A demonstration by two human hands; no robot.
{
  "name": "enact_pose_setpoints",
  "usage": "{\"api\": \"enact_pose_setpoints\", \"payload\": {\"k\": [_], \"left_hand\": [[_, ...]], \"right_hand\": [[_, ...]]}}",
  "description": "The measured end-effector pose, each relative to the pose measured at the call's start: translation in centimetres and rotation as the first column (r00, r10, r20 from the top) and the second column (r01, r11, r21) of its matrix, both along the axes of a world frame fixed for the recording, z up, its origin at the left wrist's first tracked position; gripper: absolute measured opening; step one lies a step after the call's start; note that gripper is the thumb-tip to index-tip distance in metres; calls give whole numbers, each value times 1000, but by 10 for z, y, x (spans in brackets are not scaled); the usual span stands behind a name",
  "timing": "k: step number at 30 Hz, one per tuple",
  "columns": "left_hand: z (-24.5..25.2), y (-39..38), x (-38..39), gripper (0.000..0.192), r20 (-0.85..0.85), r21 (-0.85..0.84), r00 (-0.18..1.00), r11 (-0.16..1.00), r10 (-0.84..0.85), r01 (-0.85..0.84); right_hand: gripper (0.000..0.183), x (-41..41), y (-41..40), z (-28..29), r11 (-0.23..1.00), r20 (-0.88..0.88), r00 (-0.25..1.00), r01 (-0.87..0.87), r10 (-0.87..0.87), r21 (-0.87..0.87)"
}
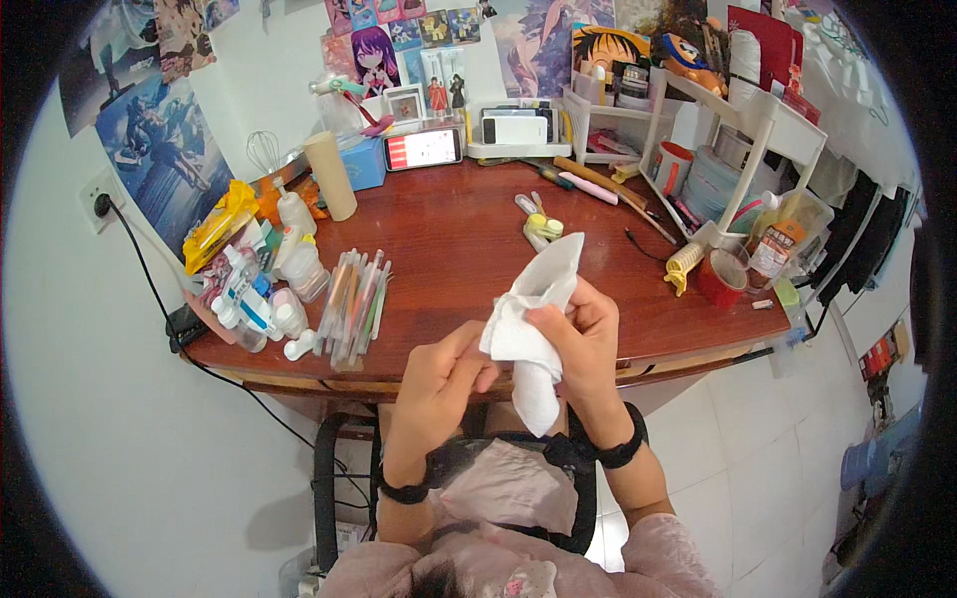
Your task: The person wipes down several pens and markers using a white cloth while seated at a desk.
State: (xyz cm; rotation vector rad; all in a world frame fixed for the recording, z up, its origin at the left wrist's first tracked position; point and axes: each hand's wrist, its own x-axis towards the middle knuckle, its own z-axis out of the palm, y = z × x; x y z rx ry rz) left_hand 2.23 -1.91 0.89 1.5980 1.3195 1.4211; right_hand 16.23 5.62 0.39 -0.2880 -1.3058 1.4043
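A folded white tissue or paper towel (534, 336) is held above the front edge of the wooden desk (441, 247). My right hand (587, 344) grips it from the right, thumb on top. Its upper part fans to a point and its lower end hangs down below the hand. At the tissue's left edge is my left hand (445, 381), its fingers curled; whether they pinch the tissue is hidden. Beyond the tissue lie a yellow-and-white small item (544, 227) and a small clear-ended piece (525, 203).
Several pens (355, 303) lie at the left, beside bottles and tubes (247, 299). A beige cylinder (330, 176) and a propped phone (423, 149) stand at the back. On the right are a white shelf (755, 149), a red cup (722, 278) and a yellow-capped tube (683, 267).
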Motion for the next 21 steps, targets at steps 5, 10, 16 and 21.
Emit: {"api": "enact_pose_setpoints", "payload": {"k": [5, 10, 16, 21], "left_hand": [[-4, 2, -10, 17, 120, -57, 985, 990, -120, 127], [-11, 8, -2, 17, -14, 97, 992, 987, 129, -127], [-11, 19, 16, 27, -244, 574, 840, 771, 484, -277], [-5, 17, 15, 18, -188, 608, 899, 766, 396, -210]], "right_hand": [[15, -4, -10, 6, 994, 1, 993, 114, -114, 0], [13, -13, -14, 7, 980, -68, 980, 184, -189, -77], [18, -14, -7, 6, 934, -124, 984, 80, -130, -348], [26, -6, -5, 9, 956, 25, 982, 188, -187, -224]]}}
